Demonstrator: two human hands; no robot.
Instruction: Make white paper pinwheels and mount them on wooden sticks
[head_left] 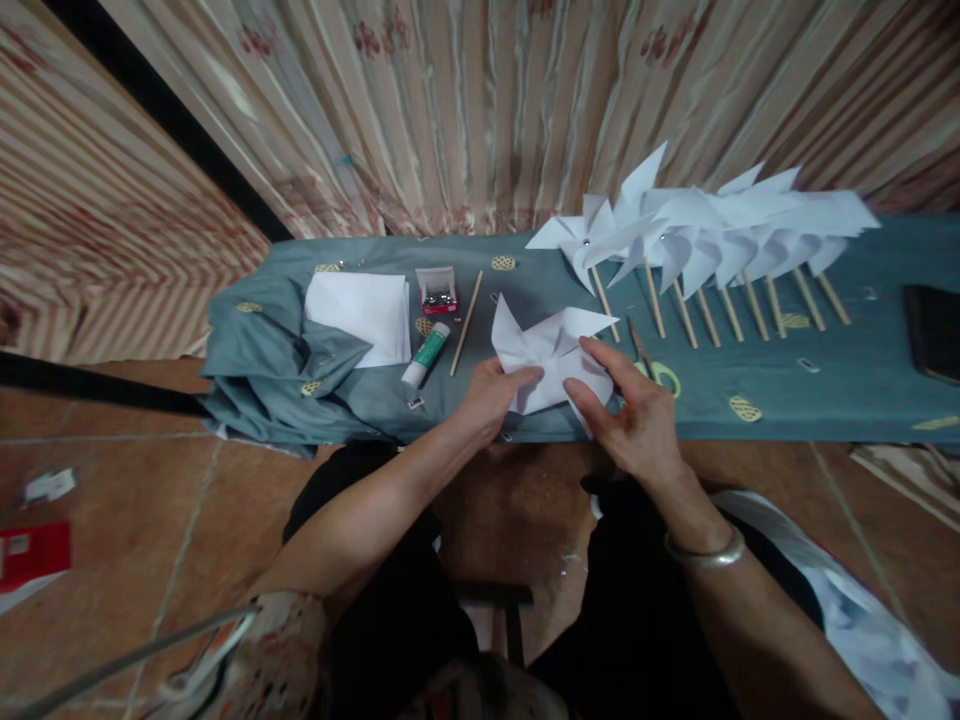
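Between my hands is a white paper pinwheel (551, 345) without a stick, its blades folded toward the middle. My left hand (495, 395) grips its left lower edge, thumb on top and the other fingers hidden beneath. With my right hand (626, 410) I hold its right side, thumb and forefinger on the paper. Left of it lie a bare wooden stick (466, 322), a green and white glue stick (426, 355) and a small red box of metal pins (437, 290). Scissors with light green handles (660, 375) rest just beyond my right hand.
Several finished pinwheels on sticks (705, 230) lie overlapping at the back right. A stack of white paper (360, 315) sits at the left, partly under a fold of the teal cloth (255, 370). A dark object (934, 330) lies at the far right. Curtains (465, 120) hang behind.
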